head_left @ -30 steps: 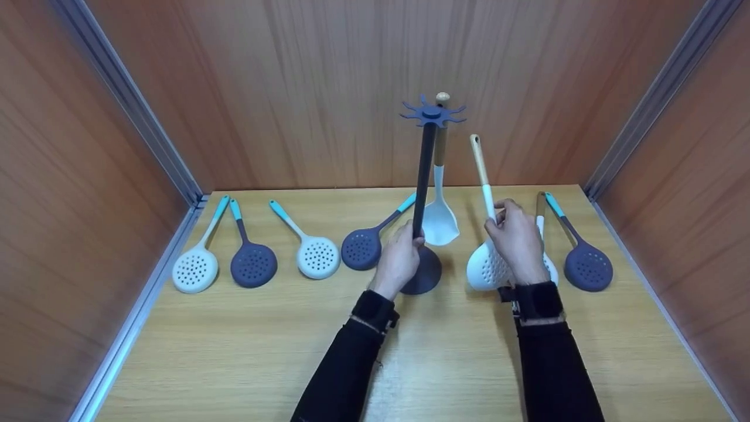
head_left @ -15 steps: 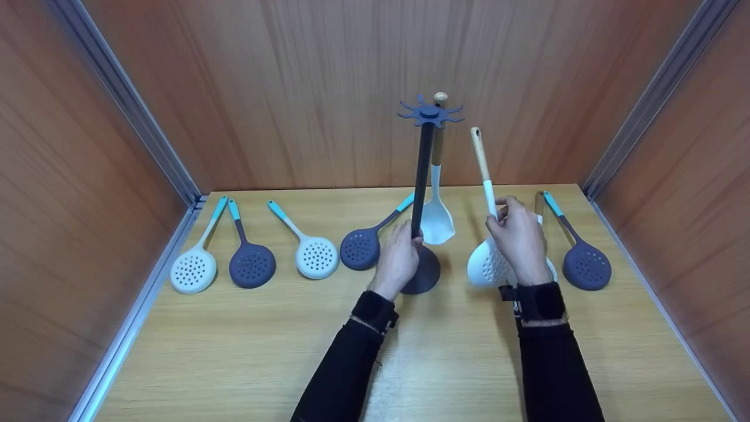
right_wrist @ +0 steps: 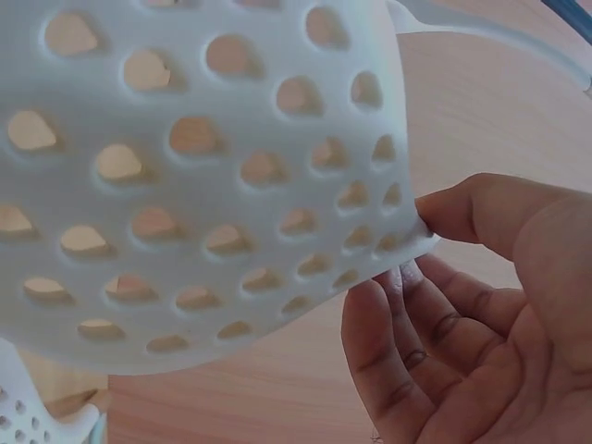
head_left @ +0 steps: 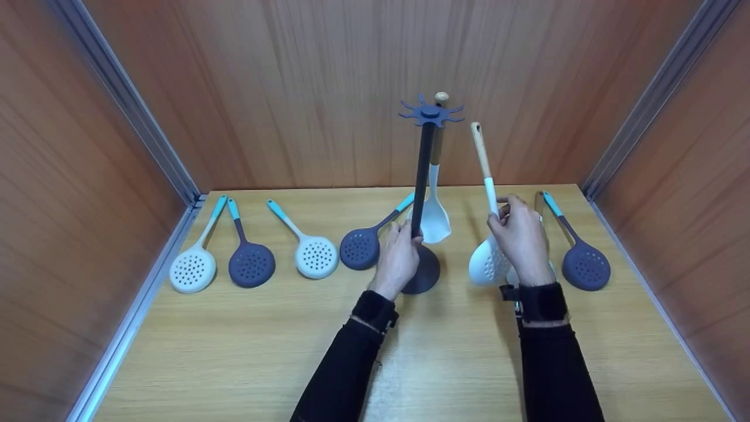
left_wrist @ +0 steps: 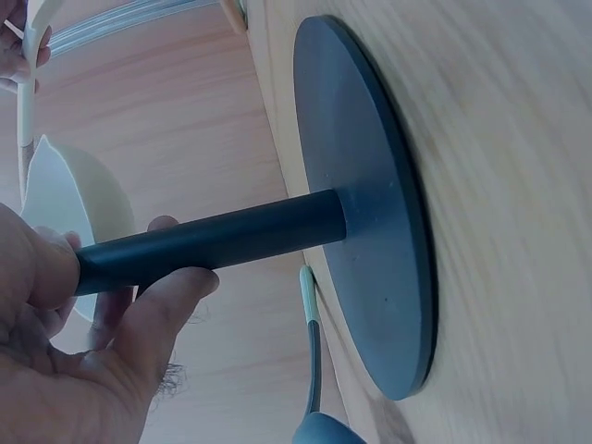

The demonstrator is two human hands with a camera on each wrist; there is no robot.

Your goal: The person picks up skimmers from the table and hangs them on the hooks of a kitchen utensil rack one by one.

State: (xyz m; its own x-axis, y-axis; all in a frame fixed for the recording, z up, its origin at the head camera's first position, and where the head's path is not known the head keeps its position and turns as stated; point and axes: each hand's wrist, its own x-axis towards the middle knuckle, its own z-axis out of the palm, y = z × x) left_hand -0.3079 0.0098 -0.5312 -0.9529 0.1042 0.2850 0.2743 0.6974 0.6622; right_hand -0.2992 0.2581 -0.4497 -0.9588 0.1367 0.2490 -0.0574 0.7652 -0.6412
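Observation:
My left hand [head_left: 398, 255] grips the dark pole of a utensil stand [head_left: 423, 181], whose round base [left_wrist: 370, 213] sits on the table. From the stand's star-shaped hook top [head_left: 430, 112] hangs a white ladle [head_left: 435, 220] with a wooden handle, its bowl [left_wrist: 88, 185] behind the pole in the left wrist view. My right hand [head_left: 520, 240] pinches a white skimmer [head_left: 487, 264] by the edge of its holed head [right_wrist: 213, 185], thumb on one side and fingers on the other. The skimmer stands nearly upright, wooden handle [head_left: 479, 149] pointing up, to the right of the stand.
Left of the stand lie white skimmers [head_left: 193, 269] [head_left: 317, 258] and dark skimmers [head_left: 252, 265] [head_left: 359, 249] with turquoise handle ends. Another dark skimmer [head_left: 586, 268] lies at the right. A wooden-handled white skimmer [head_left: 552, 269] is partly hidden by my right hand. Wood panels [head_left: 293, 88] enclose the table.
The skimmer in my right hand has risen slightly, its handle tip moving up. The hanging ladle has shifted a little to the left. My left hand stays on the pole.

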